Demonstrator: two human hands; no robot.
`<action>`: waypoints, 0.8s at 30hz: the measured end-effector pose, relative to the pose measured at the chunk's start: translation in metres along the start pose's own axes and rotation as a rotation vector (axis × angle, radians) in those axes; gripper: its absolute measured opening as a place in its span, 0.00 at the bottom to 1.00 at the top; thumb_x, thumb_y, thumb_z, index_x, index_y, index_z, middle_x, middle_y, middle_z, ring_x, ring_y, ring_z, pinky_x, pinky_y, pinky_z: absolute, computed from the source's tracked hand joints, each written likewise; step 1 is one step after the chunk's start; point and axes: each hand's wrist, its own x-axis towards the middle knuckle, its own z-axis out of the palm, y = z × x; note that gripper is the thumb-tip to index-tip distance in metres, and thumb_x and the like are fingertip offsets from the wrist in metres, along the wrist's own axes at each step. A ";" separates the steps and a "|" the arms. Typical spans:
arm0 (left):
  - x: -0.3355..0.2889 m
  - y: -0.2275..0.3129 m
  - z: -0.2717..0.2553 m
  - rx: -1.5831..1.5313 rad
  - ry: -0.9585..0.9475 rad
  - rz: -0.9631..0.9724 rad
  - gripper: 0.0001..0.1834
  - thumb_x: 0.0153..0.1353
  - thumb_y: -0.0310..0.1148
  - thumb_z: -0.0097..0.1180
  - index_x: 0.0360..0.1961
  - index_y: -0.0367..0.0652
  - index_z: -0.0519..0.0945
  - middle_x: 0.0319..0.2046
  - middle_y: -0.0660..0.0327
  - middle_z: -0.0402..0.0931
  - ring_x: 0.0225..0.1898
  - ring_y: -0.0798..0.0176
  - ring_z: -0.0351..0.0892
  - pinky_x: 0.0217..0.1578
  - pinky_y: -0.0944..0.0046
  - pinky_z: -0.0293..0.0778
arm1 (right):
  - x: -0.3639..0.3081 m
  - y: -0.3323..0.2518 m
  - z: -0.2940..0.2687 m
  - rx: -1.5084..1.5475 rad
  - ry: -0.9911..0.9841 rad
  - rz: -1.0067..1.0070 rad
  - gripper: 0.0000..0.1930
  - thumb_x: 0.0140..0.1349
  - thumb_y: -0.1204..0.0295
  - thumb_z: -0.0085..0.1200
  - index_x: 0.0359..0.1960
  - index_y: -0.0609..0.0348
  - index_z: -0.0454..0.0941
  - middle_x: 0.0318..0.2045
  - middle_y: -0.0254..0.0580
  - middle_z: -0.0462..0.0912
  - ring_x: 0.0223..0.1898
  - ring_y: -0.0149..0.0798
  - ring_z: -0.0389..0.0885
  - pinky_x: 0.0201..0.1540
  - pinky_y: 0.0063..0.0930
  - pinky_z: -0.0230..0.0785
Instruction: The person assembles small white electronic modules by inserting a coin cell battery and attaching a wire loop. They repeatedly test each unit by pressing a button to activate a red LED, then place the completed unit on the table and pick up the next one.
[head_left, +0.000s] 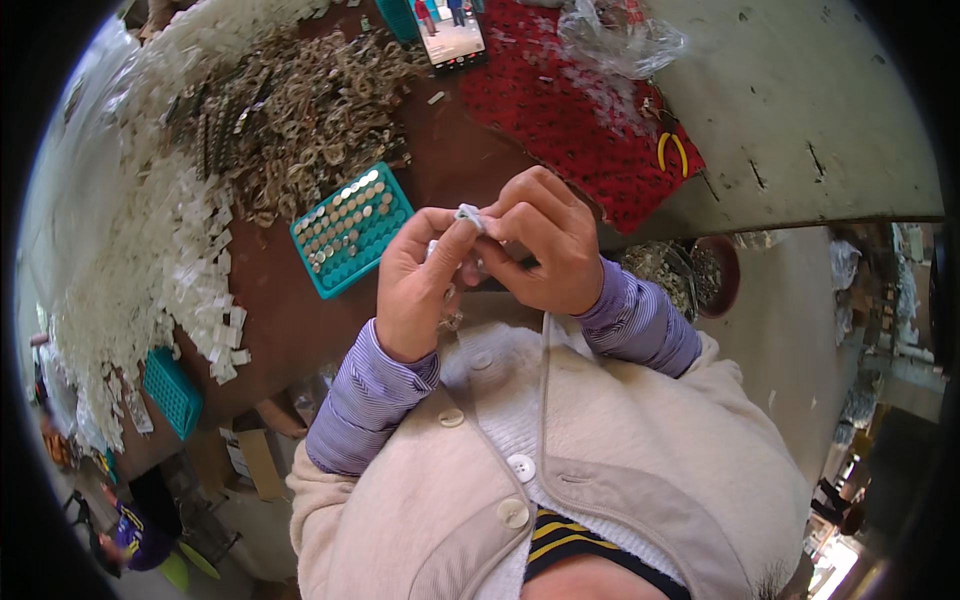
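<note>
My left hand [412, 278] pinches a small whitish piece [468, 214] between thumb and forefinger, above the near edge of the brown work surface. My right hand [552, 245] is closed in a pinch against the same piece from the right. A thin, pale, shiny strand hangs below my left fingers; its kind is too small to make out. Just left of my hands, a teal tray [330, 285] lies tilted on the table, with rows of small round silvery and gold discs [345, 217] filling many of its pockets.
Beyond the tray spreads a heap of metallic, watch-band-like pieces [310, 110]. Many clear plastic pieces [140, 240] cover the left. At the back are a phone [447, 35], a red patterned cloth [530, 90] and yellow-handled pliers [672, 155]. A second teal tray [172, 392] stands at left; a bucket [720, 278] sits right.
</note>
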 end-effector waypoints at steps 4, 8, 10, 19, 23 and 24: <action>0.024 0.007 -0.001 -0.094 -0.103 -0.087 0.10 0.77 0.36 0.63 0.51 0.43 0.81 0.34 0.67 0.82 0.28 0.80 0.76 0.18 0.78 0.63 | 0.001 0.018 -0.015 -0.053 -0.050 0.037 0.16 0.48 0.78 0.75 0.37 0.60 0.82 0.34 0.44 0.82 0.36 0.48 0.82 0.40 0.42 0.76; 0.039 0.016 -0.006 -0.122 -0.009 0.044 0.07 0.76 0.32 0.63 0.50 0.44 0.81 0.46 0.56 0.89 0.28 0.80 0.74 0.18 0.78 0.64 | 0.019 0.094 -0.040 -0.194 -0.148 0.155 0.13 0.58 0.76 0.73 0.45 0.57 0.90 0.40 0.47 0.86 0.42 0.50 0.85 0.46 0.39 0.77; 0.039 0.020 -0.005 -0.083 0.058 0.070 0.07 0.76 0.31 0.63 0.50 0.44 0.81 0.50 0.53 0.90 0.27 0.80 0.74 0.18 0.78 0.65 | 0.026 0.143 -0.042 -0.444 -0.171 0.154 0.07 0.60 0.73 0.70 0.40 0.56 0.89 0.38 0.42 0.84 0.44 0.49 0.83 0.49 0.41 0.75; 0.035 0.023 0.012 0.306 0.081 0.153 0.18 0.72 0.33 0.68 0.61 0.44 0.84 0.39 0.69 0.84 0.25 0.84 0.70 0.19 0.79 0.62 | 0.013 0.162 -0.040 -0.552 -0.194 0.121 0.05 0.63 0.69 0.66 0.36 0.53 0.84 0.40 0.37 0.82 0.48 0.46 0.81 0.53 0.43 0.70; 0.029 0.021 0.019 0.237 0.053 0.195 0.16 0.73 0.31 0.66 0.59 0.40 0.84 0.41 0.66 0.87 0.26 0.84 0.71 0.19 0.79 0.62 | 0.010 0.162 -0.038 -0.562 -0.144 0.148 0.05 0.64 0.69 0.66 0.38 0.53 0.85 0.41 0.39 0.82 0.49 0.48 0.82 0.54 0.44 0.71; 0.025 0.021 0.019 0.245 0.056 0.175 0.16 0.74 0.32 0.66 0.59 0.41 0.84 0.41 0.66 0.87 0.27 0.84 0.71 0.19 0.79 0.63 | 0.012 0.172 -0.036 -0.585 -0.128 0.131 0.05 0.64 0.69 0.66 0.39 0.54 0.85 0.41 0.40 0.82 0.50 0.49 0.82 0.53 0.45 0.71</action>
